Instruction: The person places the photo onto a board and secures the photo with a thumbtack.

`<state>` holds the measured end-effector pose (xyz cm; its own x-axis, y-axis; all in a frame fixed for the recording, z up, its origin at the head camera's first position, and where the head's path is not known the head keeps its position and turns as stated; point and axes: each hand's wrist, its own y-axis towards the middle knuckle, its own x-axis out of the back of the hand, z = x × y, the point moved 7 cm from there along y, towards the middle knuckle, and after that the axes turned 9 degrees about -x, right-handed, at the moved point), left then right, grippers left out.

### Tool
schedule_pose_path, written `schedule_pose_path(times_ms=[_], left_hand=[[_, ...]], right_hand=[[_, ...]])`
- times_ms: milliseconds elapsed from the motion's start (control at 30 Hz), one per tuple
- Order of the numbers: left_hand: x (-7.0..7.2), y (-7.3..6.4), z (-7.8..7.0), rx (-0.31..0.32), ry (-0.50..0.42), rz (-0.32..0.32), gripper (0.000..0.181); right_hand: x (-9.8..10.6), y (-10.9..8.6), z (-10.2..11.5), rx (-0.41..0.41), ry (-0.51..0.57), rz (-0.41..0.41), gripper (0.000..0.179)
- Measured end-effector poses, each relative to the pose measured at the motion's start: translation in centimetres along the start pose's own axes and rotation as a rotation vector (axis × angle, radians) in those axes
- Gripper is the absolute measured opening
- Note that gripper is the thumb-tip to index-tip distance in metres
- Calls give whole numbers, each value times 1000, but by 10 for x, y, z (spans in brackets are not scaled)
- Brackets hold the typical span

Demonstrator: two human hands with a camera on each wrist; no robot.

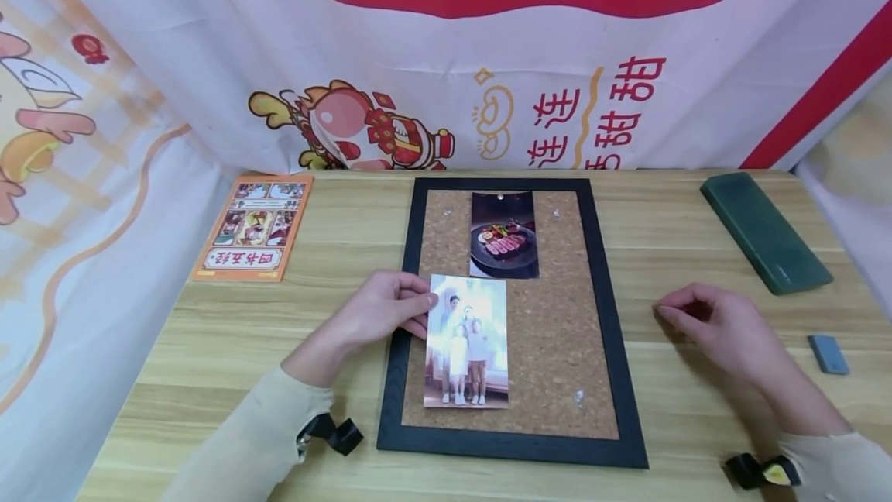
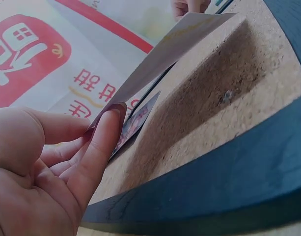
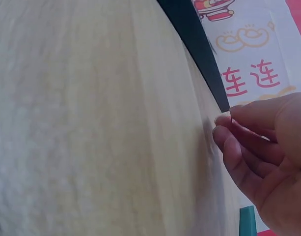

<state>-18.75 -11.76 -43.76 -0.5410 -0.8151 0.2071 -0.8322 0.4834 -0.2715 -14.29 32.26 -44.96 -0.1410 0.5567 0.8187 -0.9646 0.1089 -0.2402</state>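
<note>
My left hand [image 1: 390,304] pinches the left edge of a family photo [image 1: 467,347] between thumb and fingers. In the left wrist view the photo [image 2: 165,54] is tilted up off the cork, casting a shadow. Under it lies a black-framed cork board [image 1: 557,331]; a photo of plated food [image 1: 505,235] is fixed near its top by a pin [image 1: 499,197]. My right hand [image 1: 725,328] hovers right of the board, thumb and fingertips together. Between those fingertips in the right wrist view a tiny, thin, pin-like thing [image 3: 231,116] shows, mostly hidden.
Clear push pins sit in the cork, including one at lower right [image 1: 580,398] and one beneath the raised photo [image 2: 227,97]. An orange booklet [image 1: 251,227] lies left. At right are a dark green case [image 1: 766,232] and a small blue block [image 1: 828,354]. Printed cloth [image 1: 418,45] hangs behind.
</note>
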Motion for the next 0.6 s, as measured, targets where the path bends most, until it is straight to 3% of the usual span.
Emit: schedule_pose_path(times_ms=[167,600], left_hand=[[-6,4,-2,7,6,5,24],[-22,11,-6,-21,-23,31,22]], right_hand=[[2,-2,5,7,30,33,20],[7,-7,29,79,68,1,20]])
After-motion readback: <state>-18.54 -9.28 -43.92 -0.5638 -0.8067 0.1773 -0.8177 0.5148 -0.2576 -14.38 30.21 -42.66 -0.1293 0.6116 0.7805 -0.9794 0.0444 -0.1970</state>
